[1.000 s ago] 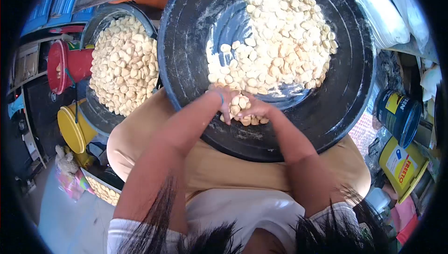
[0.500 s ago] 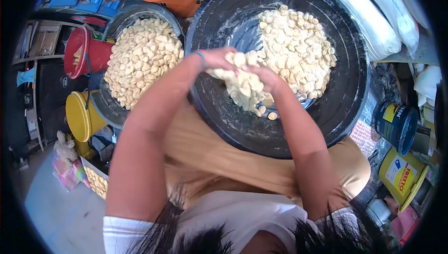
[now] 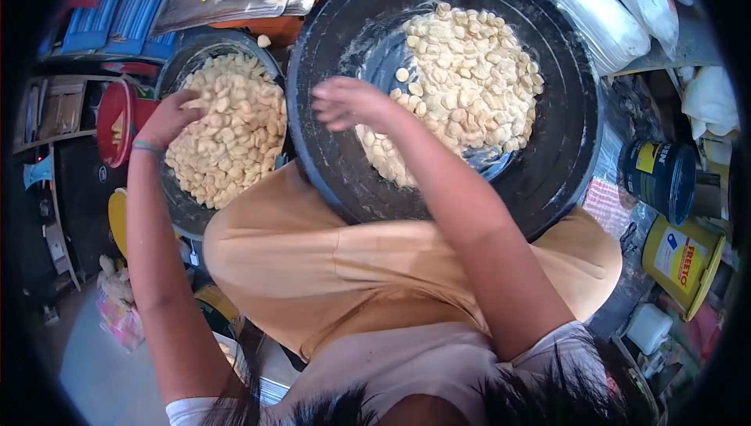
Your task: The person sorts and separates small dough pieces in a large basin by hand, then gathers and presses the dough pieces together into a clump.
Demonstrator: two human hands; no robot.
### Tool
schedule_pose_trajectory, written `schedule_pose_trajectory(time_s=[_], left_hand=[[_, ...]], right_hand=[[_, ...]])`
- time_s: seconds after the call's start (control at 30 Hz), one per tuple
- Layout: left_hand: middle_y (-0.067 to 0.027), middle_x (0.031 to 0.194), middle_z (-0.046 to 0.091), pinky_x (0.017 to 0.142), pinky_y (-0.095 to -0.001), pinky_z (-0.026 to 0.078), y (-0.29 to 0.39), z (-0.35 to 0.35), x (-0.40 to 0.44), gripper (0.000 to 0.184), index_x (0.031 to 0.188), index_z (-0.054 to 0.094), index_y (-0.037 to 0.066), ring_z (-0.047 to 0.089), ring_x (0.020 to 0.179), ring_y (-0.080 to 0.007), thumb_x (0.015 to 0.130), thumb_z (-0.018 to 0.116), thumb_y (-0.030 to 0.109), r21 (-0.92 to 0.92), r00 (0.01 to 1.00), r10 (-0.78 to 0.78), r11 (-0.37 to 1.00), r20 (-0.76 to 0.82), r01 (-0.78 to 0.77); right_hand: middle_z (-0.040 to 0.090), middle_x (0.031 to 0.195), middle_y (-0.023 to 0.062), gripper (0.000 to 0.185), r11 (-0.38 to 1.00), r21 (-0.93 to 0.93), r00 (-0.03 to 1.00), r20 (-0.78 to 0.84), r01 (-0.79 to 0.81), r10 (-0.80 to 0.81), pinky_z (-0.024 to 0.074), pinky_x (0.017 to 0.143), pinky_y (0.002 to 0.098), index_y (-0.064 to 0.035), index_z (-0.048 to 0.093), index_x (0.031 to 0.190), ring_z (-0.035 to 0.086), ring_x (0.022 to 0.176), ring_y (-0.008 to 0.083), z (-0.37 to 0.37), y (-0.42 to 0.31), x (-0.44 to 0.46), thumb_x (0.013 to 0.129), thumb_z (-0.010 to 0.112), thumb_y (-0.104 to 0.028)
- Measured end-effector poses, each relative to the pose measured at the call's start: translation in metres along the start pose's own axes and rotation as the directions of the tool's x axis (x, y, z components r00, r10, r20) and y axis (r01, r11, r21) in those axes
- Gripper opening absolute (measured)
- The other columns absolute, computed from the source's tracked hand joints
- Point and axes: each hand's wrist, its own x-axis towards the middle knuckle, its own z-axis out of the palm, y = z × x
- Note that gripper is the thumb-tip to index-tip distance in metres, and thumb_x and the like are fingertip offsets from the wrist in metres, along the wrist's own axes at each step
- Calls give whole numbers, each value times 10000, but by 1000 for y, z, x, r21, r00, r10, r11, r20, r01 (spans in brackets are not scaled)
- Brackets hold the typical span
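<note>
Open air here between left hand (image 3: 174, 118) and right hand (image 3: 356, 104), rim of the black basin (image 3: 296, 122) running beneath, red bucket (image 3: 109, 133) crowding the left side!

Black basin (image 3: 565, 144): dusty matt plastic, under the right hand (image 3: 344, 104)
Pale discs (image 3: 473, 82): matt, powdery, beside it
Red bucket (image 3: 109, 125): smooth plastic, past the left hand (image 3: 177, 118)
Trousers (image 3: 383, 266): creased cloth, below both hands
White sacks (image 3: 587, 11): plastic, catching the light, well beyond the right hand

Wide black basin (image 3: 565, 113), pale pieces (image 3: 477, 74) spread inside
</note>
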Motion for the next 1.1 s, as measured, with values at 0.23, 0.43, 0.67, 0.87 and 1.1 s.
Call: schedule_pose_trajectory(time_s=[0.23,0.43,0.67,0.87,1.1], left_hand=[[-212,1131,558,916,-397,422,143,195,110,511,1147,566,19,523,1089,-342,749,663,324,354,705,329,687,628,-635],[-182,1386,375,1006,-455,355,181,354,252,640,1349,410,126,378,1258,-387,805,587,414,313,841,497,780,214,-541],[-193,1344,409,967,-409,411,202,387,175,752,1305,482,83,457,1203,-333,716,645,520,428,621,229,547,749,-719],[-196,949,648,810,-425,469,189,212,112,491,978,669,18,616,905,-355,776,573,454,336,471,153,515,869,-789],[-192,829,636,783,-411,479,60,77,162,237,752,666,34,610,811,-357,767,554,242,502,811,567,749,-147,-433]], right_hand=[[614,816,76,310,946,91,632,-724,-312,278,476,595,300,-3,597,942,560,672,152,-192,189,-89,810,617,-282],[606,841,133,281,904,-323,180,-943,-281,-281,454,743,357,11,590,927,569,792,240,-199,264,-107,749,684,-185],[561,780,79,295,830,3,685,-563,-558,463,464,591,273,-27,578,901,525,620,143,-147,186,-88,755,668,-267],[607,1009,166,310,538,-843,863,-263,12,-431,459,840,408,-54,582,1007,579,969,347,-84,16,-23,751,644,-217],[587,873,86,146,-129,-949,672,296,288,-679,352,973,424,-73,622,843,531,981,263,7,-25,149,761,571,-183]])
